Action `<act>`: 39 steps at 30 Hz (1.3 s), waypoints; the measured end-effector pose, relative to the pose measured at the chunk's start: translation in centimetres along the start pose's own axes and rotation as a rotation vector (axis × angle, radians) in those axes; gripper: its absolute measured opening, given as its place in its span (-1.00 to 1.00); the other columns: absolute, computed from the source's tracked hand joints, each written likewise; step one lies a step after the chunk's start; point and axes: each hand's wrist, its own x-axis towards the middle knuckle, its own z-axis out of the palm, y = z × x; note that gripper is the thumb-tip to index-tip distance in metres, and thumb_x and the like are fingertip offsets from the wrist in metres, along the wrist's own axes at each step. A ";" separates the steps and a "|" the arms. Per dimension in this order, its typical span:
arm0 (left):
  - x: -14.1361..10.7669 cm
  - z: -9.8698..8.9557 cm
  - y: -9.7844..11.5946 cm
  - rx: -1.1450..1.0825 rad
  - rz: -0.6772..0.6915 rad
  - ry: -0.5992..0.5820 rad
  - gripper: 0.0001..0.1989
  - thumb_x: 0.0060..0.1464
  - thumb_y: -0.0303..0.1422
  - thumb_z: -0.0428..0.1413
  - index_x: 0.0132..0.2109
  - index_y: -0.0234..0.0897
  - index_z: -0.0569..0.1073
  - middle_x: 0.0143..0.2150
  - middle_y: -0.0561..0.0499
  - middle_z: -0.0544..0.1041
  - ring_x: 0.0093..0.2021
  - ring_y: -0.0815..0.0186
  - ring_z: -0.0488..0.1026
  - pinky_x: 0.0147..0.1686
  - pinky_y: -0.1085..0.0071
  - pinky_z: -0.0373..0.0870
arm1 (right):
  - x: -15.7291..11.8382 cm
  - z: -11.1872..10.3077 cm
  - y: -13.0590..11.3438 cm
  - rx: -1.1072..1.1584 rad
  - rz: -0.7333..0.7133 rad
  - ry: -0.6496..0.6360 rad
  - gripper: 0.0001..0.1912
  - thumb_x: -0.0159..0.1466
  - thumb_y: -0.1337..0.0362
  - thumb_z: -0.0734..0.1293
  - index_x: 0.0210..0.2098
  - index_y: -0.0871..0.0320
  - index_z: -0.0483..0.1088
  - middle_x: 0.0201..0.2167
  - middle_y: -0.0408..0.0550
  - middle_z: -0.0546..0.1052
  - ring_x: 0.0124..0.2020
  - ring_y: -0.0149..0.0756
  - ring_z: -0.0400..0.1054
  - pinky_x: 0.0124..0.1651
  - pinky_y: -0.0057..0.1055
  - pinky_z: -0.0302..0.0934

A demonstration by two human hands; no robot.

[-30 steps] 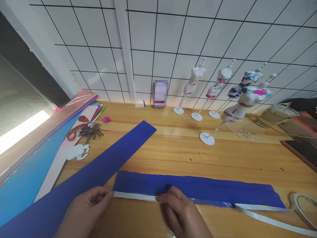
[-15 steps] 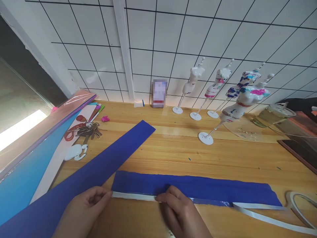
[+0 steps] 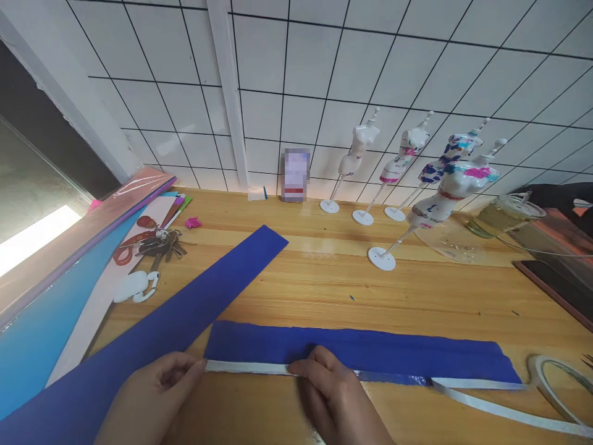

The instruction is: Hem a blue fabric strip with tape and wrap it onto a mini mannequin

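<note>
Hardly anything has been moved since the earlier frames: the view as a whole is shifted slightly to the left, while both hands are kept at the same spots on the work. The strip (image 3: 393, 355) is laid flat on the near part of the table (image 3: 287, 290), its long axis run from left to right, with the right end set slightly nearer. It is placed on the far side of both hands, and most of its length is left to their right.

Along its near edge, white tape (image 3: 245, 368) is stretched straight between the hands. At the near left corner, the tape's end appears pinched between thumb and forefinger of the left hand (image 3: 152, 395). Short of the strip's middle, the fingers of the right hand (image 3: 338, 395) are curled in narrow, and the tape seems held at the thumb tip, though the grip is partly hidden. Farther right, a loose tail (image 3: 500, 409) is led off to the roll (image 3: 537, 378); to that stretch the right hand is nearer.

The band (image 3: 194, 303) is slanted from near left to far right, just beside the strip's far left corner; whether they touch cannot be told.
</note>
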 end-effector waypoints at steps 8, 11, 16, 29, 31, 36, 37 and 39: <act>0.2 0.1 -0.4 0.009 -0.002 -0.007 -0.55 -0.12 0.09 -0.06 -0.35 -0.19 0.40 -0.59 0.13 0.43 -0.67 0.39 0.20 -0.59 0.47 0.09 | -0.1 0.5 0.1 -0.096 -0.013 0.016 -0.62 0.16 0.55 0.12 -0.16 0.11 0.41 -0.42 -0.06 0.34 -0.46 -0.39 0.32 -0.40 -0.51 0.22; 0.2 0.2 -0.5 0.025 0.011 0.009 -0.56 -0.10 0.09 -0.07 -0.36 -0.18 0.40 -0.62 0.15 0.41 -0.68 0.39 0.20 -0.60 0.47 0.08 | -0.1 0.5 0.2 -0.147 -0.006 -0.034 -0.55 0.09 0.60 0.14 -0.14 0.09 0.40 -0.40 -0.07 0.34 -0.46 -0.41 0.32 -0.41 -0.53 0.22; 0.5 0.4 -0.9 0.032 0.030 0.052 -0.58 -0.10 0.08 -0.05 -0.38 -0.18 0.40 -0.63 0.15 0.43 -0.70 0.39 0.20 -0.59 0.46 0.11 | 0.1 0.3 0.0 -0.200 0.026 -0.082 -0.52 0.05 0.62 0.14 -0.14 0.10 0.40 -0.40 -0.08 0.33 -0.47 -0.40 0.32 -0.41 -0.54 0.22; 0.5 0.6 -1.1 -0.136 0.064 0.076 -0.59 -0.11 0.07 0.00 -0.47 -0.17 0.15 -0.69 0.26 0.18 -0.73 0.43 0.16 -0.67 0.51 0.04 | -0.4 0.8 -0.5 -0.256 0.060 -0.068 -0.63 0.12 0.54 0.17 -0.18 0.05 0.36 -0.40 -0.10 0.33 -0.47 -0.39 0.33 -0.41 -0.56 0.21; 0.3 0.5 -0.8 -0.131 0.074 0.080 -0.61 -0.10 0.03 0.03 -0.47 -0.17 0.11 -0.71 0.28 0.16 -0.74 0.43 0.16 -0.66 0.52 0.04 | -0.4 0.9 -0.7 -0.283 0.058 -0.068 -0.64 0.13 0.53 0.19 -0.17 0.03 0.36 -0.39 -0.10 0.34 -0.47 -0.39 0.34 -0.41 -0.57 0.21; -0.8 0.3 0.1 -0.081 0.131 0.134 -0.66 0.01 -0.03 -0.05 -0.47 -0.16 0.11 -0.75 0.27 0.18 -0.75 0.42 0.15 -0.66 0.49 0.05 | 0.0 0.6 -1.6 -0.429 0.093 -0.134 -0.64 0.12 0.59 0.20 -0.19 0.08 0.38 -0.36 -0.06 0.40 -0.47 -0.36 0.39 -0.44 -0.56 0.20; -1.1 0.5 0.3 -0.053 0.150 0.187 -0.67 0.03 -0.03 -0.08 -0.47 -0.16 0.13 -0.74 0.25 0.22 -0.74 0.40 0.19 -0.65 0.48 0.09 | 0.1 0.5 -1.8 -0.442 0.094 -0.144 -0.64 0.11 0.60 0.21 -0.21 0.09 0.39 -0.36 -0.05 0.41 -0.47 -0.36 0.39 -0.44 -0.55 0.20; -1.9 1.3 0.4 0.063 0.209 0.335 -0.71 0.07 -0.05 -0.10 -0.43 -0.15 0.21 -0.65 0.18 0.39 -0.65 0.33 0.34 -0.59 0.44 0.22 | 0.1 0.3 -2.1 -0.463 0.088 -0.139 -0.64 0.10 0.62 0.22 -0.23 0.09 0.39 -0.36 -0.05 0.41 -0.48 -0.35 0.39 -0.45 -0.55 0.18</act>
